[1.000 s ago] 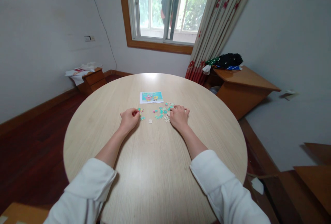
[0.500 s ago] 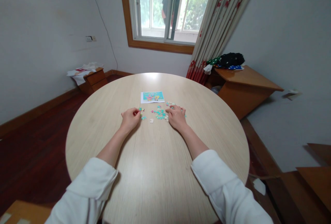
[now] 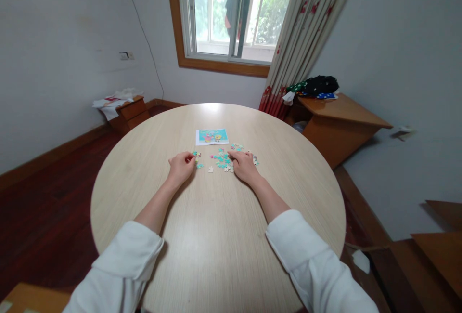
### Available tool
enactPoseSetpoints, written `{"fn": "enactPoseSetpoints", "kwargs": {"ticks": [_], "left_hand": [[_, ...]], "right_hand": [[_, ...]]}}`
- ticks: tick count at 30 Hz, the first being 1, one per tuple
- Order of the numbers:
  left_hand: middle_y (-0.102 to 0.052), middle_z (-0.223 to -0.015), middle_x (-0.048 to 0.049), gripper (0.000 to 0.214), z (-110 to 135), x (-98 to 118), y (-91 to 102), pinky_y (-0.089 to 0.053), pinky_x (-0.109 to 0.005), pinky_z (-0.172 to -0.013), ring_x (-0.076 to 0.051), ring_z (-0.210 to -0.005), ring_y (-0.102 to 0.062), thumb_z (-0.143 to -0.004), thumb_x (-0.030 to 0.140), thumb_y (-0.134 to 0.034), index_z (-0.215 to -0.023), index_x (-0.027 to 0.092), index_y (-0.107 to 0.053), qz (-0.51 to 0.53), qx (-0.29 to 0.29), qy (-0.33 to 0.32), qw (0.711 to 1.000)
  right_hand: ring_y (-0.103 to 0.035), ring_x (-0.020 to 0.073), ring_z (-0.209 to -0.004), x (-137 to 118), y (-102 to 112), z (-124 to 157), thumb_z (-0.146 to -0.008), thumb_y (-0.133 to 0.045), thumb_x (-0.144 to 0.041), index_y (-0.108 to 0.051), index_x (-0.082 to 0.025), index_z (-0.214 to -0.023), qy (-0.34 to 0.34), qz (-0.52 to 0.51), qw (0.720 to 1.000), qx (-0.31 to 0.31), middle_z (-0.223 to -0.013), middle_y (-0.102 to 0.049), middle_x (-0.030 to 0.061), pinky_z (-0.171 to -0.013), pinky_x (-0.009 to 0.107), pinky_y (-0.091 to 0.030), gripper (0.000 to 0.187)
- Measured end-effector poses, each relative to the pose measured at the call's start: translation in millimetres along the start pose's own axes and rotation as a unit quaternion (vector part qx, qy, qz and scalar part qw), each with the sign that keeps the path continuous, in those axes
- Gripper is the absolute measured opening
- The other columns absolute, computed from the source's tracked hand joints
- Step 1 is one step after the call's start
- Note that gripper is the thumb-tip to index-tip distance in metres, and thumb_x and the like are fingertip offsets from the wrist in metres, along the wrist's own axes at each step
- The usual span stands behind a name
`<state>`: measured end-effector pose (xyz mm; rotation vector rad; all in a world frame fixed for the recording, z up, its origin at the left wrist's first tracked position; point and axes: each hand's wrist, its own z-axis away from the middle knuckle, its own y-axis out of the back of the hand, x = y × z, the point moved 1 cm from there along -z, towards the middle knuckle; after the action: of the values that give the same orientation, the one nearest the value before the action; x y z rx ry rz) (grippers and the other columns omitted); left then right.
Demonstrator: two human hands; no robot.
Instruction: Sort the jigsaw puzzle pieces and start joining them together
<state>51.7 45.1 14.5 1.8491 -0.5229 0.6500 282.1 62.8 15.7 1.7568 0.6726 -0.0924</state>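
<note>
Puzzle pieces lie heaped on the surface, mainly at nine o'clock of the right hand. That hand has slid toward nine, fingers apart, index now among them, seemingly sorting. As a heap they run roughly three-to-nine; single headings are too small to read. On the left hand, fingers curl; whether clamped, I cannot tell.

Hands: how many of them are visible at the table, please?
2. The left hand is beside the smaller group of puzzle pieces; the right hand partly covers the larger group. No others show.
</note>
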Motion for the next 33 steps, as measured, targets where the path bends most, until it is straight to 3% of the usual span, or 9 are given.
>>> {"fn": "enactPoseSetpoints", "kwargs": {"ticks": [4, 8, 12, 19, 23, 28, 33], "left_hand": [[-0.071, -0.074, -0.0024, 0.019, -0.1, 0.0, 0.3, -0.04, -0.031, -0.075, -0.018, -0.07, -0.061, -0.076, 0.029, -0.051, -0.07, 0.019, -0.066, 0.0, -0.002, 0.003, 1.0], [-0.071, -0.074, -0.0022, 0.019, 0.8, 1.8, 0.9, -0.039, -0.032, -0.075, -0.018, -0.069, -0.061, -0.076, 0.029, -0.051, -0.069, 0.019, -0.066, -0.001, -0.005, 0.005, 1.0], [-0.071, -0.073, -0.0022, 0.018, 1.8, 3.1, 1.3, -0.039, -0.032, -0.076, -0.018, -0.069, -0.061, -0.076, 0.027, -0.051, -0.069, 0.019, -0.066, 0.001, -0.006, 0.002, 1.0], [-0.072, -0.075, -0.0024, 0.018, 1.2, 2.3, 1.1, -0.039, -0.031, -0.075, -0.018, -0.07, -0.061, -0.077, 0.027, -0.051, -0.07, 0.019, -0.066, -0.001, -0.009, 0.005, 1.0], [-0.072, -0.076, -0.0032, 0.019, 1.0, 1.3, -0.2, -0.039, -0.031, -0.075, -0.018, -0.071, -0.062, -0.077, 0.027, -0.051, -0.073, 0.019, -0.067, -0.002, -0.01, 0.005, 1.0], [-0.071, -0.073, -0.0027, 0.019, 1.7, 1.0, 0.2, -0.039, -0.031, -0.076, -0.017, -0.069, -0.061, -0.077, 0.028, -0.051, -0.071, 0.019, -0.066, 0.0, -0.004, 0.0, 1.0], [-0.071, -0.073, -0.0027, 0.019, 1.5, 1.0, 0.6, -0.04, -0.031, -0.076, -0.018, -0.07, -0.061, -0.077, 0.028, -0.051, -0.071, 0.019, -0.066, 0.001, -0.003, 0.002, 1.0]], "right_hand": [[-0.056, 0.0196, -0.109, 3.3, 3.6, -0.6, -0.084, -0.038, -0.006, -0.067, -0.017, -0.108, -0.061, 0.033, 0.996, 0.064, -0.115, -0.067, 0.0102, -0.093, 0.037, -0.025, 0.039], [-0.055, 0.0208, -0.104, 5.1, 4.3, 0.1, -0.084, -0.039, -0.008, -0.071, -0.018, -0.09, -0.095, 0.059, 0.993, 0.041, -0.107, -0.069, 0.0093, -0.089, 0.037, -0.026, 0.034], [-0.052, 0.0203, -0.11, 1.6, 1.6, 0.8, -0.082, -0.039, -0.006, -0.071, -0.022, -0.099, -0.052, 0.036, 0.998, 0.009, -0.113, -0.067, 0.0072, -0.092, 0.038, -0.025, 0.039], [-0.05, 0.0209, -0.114, -2.2, 2.5, 2.3, -0.083, -0.042, -0.009, -0.069, -0.024, -0.109, -0.036, 0.028, 0.998, 0.031, -0.12, -0.062, 0.0083, -0.095, 0.04, -0.025, 0.04], [-0.051, 0.0219, -0.113, -3.4, 0.8, 3.7, -0.086, -0.045, -0.016, -0.07, -0.025, -0.106, -0.008, 0.031, 0.999, 0.008, -0.118, -0.063, 0.0075, -0.098, 0.042, -0.024, 0.033], [-0.053, 0.0208, -0.113, -3.7, 0.8, 3.9, -0.085, -0.045, -0.015, -0.071, -0.022, -0.099, 0.001, 0.014, 1.0, 0.027, -0.118, -0.064, 0.0082, -0.098, 0.042, -0.026, 0.031], [-0.054, 0.0201, -0.114, -3.6, -0.7, 3.5, -0.086, -0.044, -0.015, -0.071, -0.023, -0.104, 0.033, 0.003, 0.999, -0.02, -0.123, -0.063, 0.007, -0.1, 0.041, -0.03, 0.033]]}}
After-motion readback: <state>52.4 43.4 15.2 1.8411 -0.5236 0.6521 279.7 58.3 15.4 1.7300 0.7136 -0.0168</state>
